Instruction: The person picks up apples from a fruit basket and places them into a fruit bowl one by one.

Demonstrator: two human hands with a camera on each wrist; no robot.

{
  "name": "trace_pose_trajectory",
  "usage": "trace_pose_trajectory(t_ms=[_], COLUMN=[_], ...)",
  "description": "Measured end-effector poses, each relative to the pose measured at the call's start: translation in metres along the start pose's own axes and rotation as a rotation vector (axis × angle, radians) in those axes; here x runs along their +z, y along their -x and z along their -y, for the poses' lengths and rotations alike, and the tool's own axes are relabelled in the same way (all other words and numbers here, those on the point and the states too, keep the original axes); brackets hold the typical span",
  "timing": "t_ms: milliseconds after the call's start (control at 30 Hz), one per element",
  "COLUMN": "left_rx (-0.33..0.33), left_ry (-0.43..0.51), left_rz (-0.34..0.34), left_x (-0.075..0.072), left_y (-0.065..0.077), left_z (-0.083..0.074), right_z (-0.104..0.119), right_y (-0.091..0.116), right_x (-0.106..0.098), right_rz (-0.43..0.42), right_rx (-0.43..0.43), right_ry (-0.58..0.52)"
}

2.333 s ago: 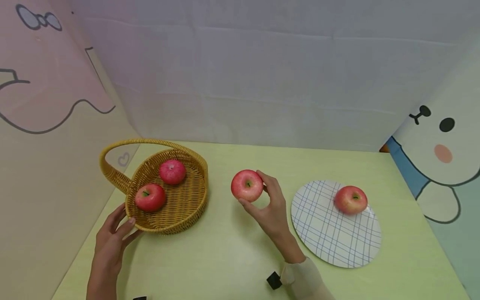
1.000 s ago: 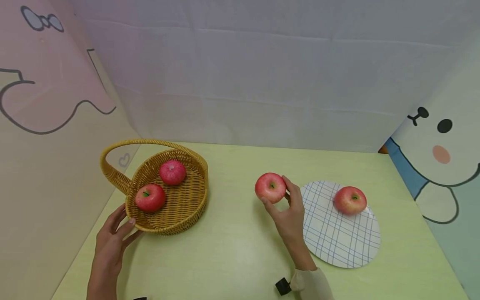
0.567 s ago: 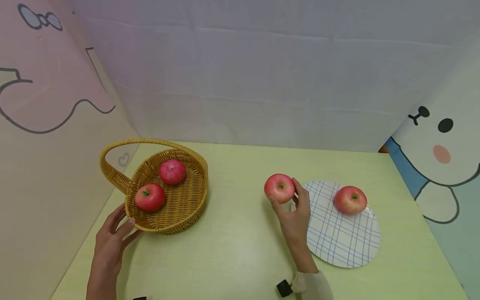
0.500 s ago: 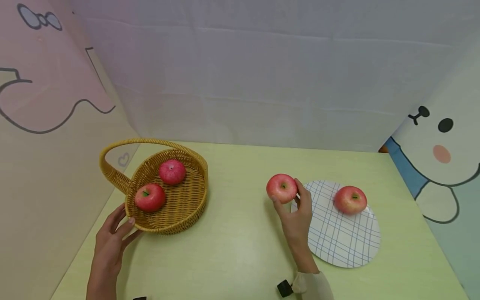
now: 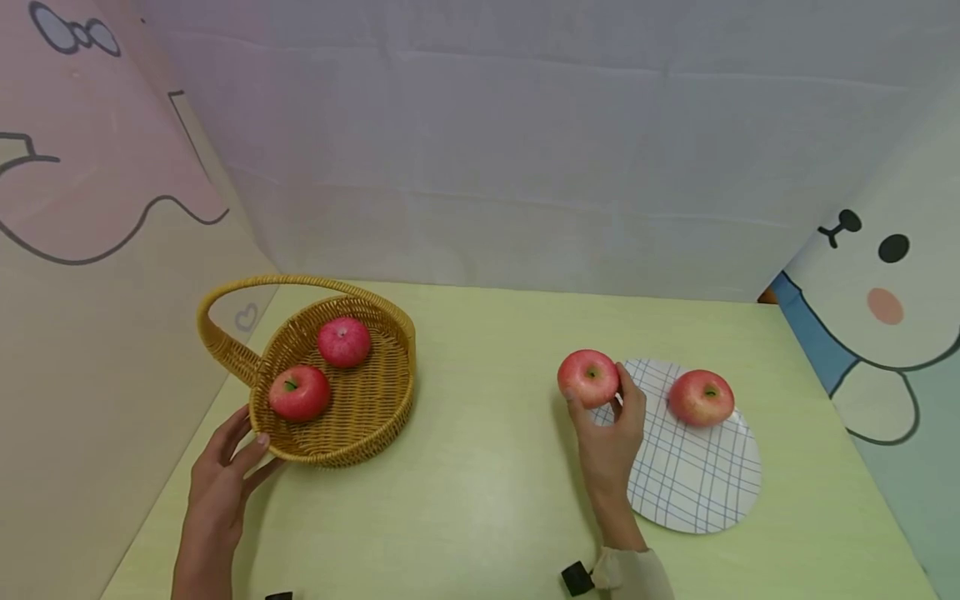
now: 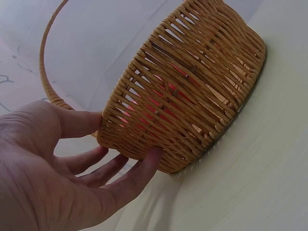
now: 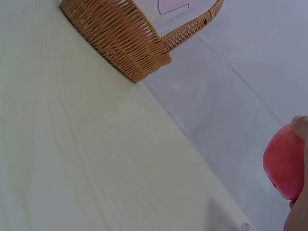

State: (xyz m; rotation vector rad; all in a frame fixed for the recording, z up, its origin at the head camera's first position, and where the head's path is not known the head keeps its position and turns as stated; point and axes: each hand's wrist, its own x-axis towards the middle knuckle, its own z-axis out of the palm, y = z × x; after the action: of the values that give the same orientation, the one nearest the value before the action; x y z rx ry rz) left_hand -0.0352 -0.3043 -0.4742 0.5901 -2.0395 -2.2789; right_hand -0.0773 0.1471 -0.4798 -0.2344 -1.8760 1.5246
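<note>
Steadily, the right hand (image 5: 611, 442) has carried the held apple (image 5: 588, 377) rightward over the last couple of seconds. Earlier it hung between basket (image 5: 367, 387) and plate (image 5: 697, 492), a little nearer the basket; now it has come close to the plate, and in the head view it hides part of the plate's left edge. Whether it is truly above that edge or just beside it, I cannot tell. The right wrist view suggests it is lifted off the table (image 5: 472, 500).

The grip looks firm: thumb on the near side, fingers round the far right side, the span no wider than the fruit, stem end up.

Nothing else has moved. The plate apple (image 5: 701, 398) sits toward the back right of the plate, and the front apple (image 5: 300, 392) and back apple (image 5: 344, 342) lie in the basket as before. The left hand (image 5: 217, 483) stays at the basket's near left, thumb at the rim and fingers against the outside of the wall, the two sides pinching it lightly, I judge.

So the work seems to be mid-carry: the distance to the plate has been mostly covered, the apple is not yet released, and the basket is held steady meanwhile
</note>
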Motion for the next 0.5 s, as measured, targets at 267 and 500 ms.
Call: trace_pose_trajectory(t_ms=[267, 500], left_rx=[0.013, 0.009], left_ry=[0.012, 0.01], left_rz=[0.006, 0.005], left_x=[0.0, 0.0], left_y=[-0.001, -0.001], left_z=[-0.001, 0.0], right_z=[0.016, 0.005], right_y=[-0.004, -0.009], right_x=[-0.006, -0.01], right_rz=[-0.063, -0.113], right_rx=[0.059, 0.123], right_ry=[0.02, 0.059])
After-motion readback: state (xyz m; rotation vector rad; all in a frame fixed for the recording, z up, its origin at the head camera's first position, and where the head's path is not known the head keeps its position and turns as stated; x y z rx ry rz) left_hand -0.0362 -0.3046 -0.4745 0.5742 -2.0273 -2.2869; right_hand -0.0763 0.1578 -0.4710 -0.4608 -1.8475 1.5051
